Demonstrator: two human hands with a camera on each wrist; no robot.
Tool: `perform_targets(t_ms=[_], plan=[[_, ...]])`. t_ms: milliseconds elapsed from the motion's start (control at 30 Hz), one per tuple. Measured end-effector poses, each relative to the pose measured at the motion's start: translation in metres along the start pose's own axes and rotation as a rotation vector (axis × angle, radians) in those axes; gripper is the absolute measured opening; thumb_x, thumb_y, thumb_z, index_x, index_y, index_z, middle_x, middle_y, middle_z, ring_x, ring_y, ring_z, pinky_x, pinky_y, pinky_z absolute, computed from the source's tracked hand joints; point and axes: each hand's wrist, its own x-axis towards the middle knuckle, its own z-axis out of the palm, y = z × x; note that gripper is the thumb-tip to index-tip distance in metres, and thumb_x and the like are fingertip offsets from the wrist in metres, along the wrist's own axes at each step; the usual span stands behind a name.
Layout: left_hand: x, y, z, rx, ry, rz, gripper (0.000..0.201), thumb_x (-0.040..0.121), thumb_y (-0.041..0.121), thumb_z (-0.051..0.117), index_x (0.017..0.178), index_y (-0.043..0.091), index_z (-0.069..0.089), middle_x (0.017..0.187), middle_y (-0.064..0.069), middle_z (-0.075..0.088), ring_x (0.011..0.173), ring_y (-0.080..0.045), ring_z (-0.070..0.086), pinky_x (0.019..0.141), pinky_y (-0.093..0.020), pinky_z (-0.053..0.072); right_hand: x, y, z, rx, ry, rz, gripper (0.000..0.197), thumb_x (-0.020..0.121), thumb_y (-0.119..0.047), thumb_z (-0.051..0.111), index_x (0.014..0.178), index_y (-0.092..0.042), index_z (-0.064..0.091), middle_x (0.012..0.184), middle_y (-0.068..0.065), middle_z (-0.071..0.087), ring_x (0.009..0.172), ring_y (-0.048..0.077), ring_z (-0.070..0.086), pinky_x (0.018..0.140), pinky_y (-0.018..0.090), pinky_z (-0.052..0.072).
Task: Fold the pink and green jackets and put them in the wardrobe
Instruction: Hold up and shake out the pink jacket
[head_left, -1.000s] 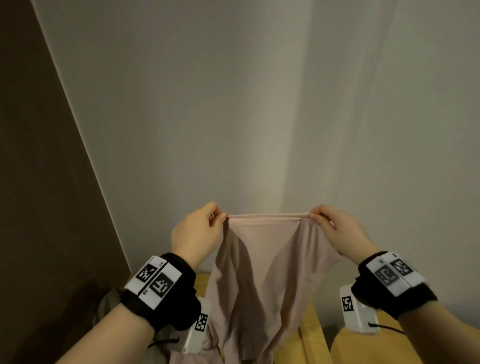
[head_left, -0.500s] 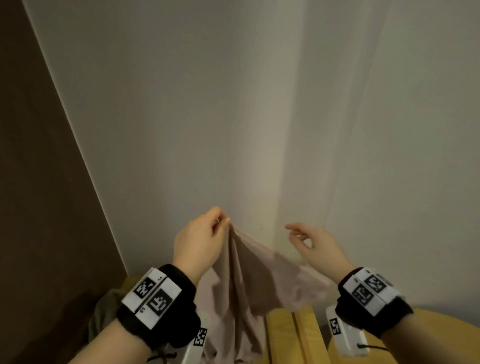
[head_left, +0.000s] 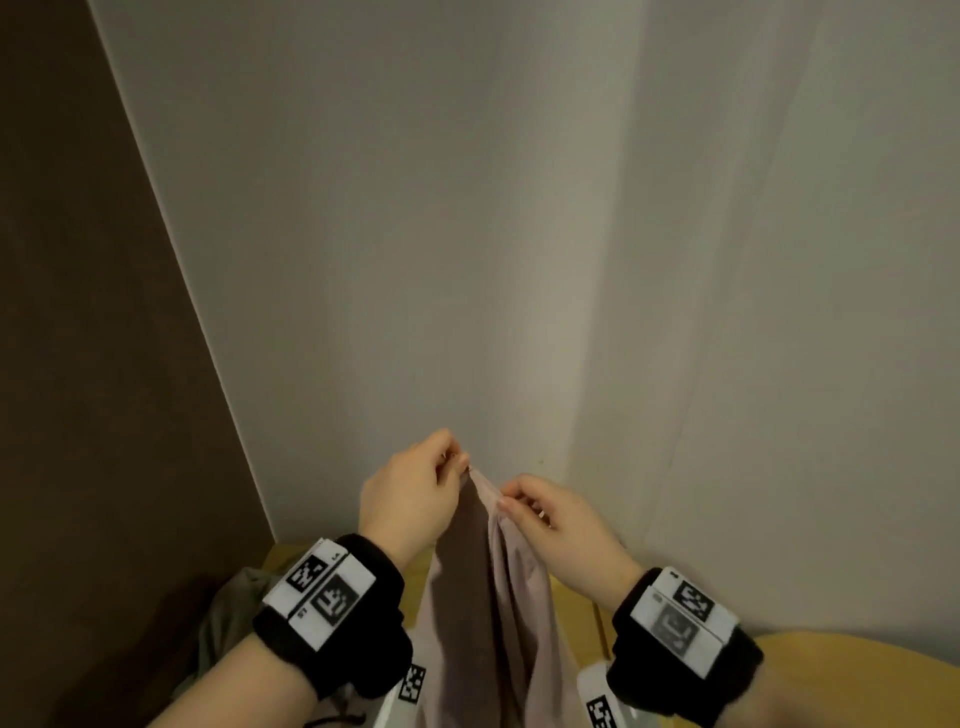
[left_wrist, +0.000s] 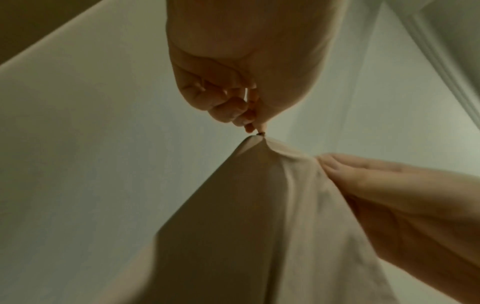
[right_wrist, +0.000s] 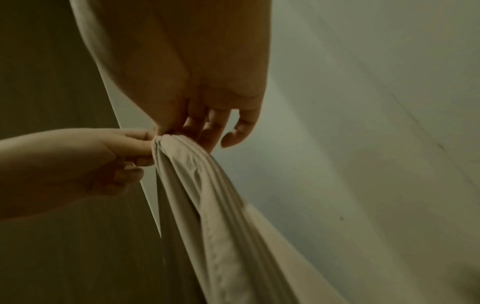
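Observation:
The pink jacket (head_left: 488, 597) hangs in long folds from one gathered point. My left hand (head_left: 460, 462) pinches that top corner between thumb and fingertips; the left wrist view shows the pinch (left_wrist: 255, 129) above the cloth (left_wrist: 259, 205). My right hand (head_left: 506, 501) is close beside it, just below and to the right, and nips the bunched edge. In the right wrist view its fingers (right_wrist: 207, 131) lie on the gathered fabric (right_wrist: 207, 195). The green jacket (head_left: 228, 618) lies crumpled at the lower left, partly hidden by my left wrist.
Pale walls meet in a corner straight ahead, with a dark brown panel (head_left: 78, 364) on the left. A light wooden surface (head_left: 576, 597) lies under the jackets. A rounded wooden top (head_left: 841, 654) is at the lower right.
The right hand let go of its corner of the stretched hem, so the jacket fell to hang from the left hand. The right hand then moved left and took the fabric beside the left.

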Motion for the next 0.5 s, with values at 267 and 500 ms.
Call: perform_targets(t_ms=[267, 500], plan=[[0.018, -0.012, -0.026, 0.007, 0.103, -0.017, 0.016, 0.094, 0.037, 0.044, 0.089, 0.024, 0.052, 0.087, 0.004, 0.061, 0.088, -0.028, 0.057, 0.067, -0.032, 0.041, -0.013, 0.034, -0.038, -0.106, 0.093, -0.032, 0.025, 0.091, -0.014, 0.055, 0.08, -0.036, 0.052, 0.084, -0.009, 0.054, 0.082, 0.004, 0.052, 0.075, 0.011, 0.037], [0.023, -0.02, -0.036, -0.006, 0.114, -0.058, 0.015, 0.095, 0.035, 0.044, 0.089, 0.025, 0.053, 0.083, 0.005, 0.055, 0.089, -0.028, 0.056, 0.07, -0.033, 0.043, -0.025, 0.063, -0.07, -0.198, 0.149, 0.127, 0.014, 0.091, -0.015, 0.057, 0.086, -0.028, 0.059, 0.088, -0.003, 0.055, 0.084, 0.015, 0.056, 0.08, 0.029, 0.043]])
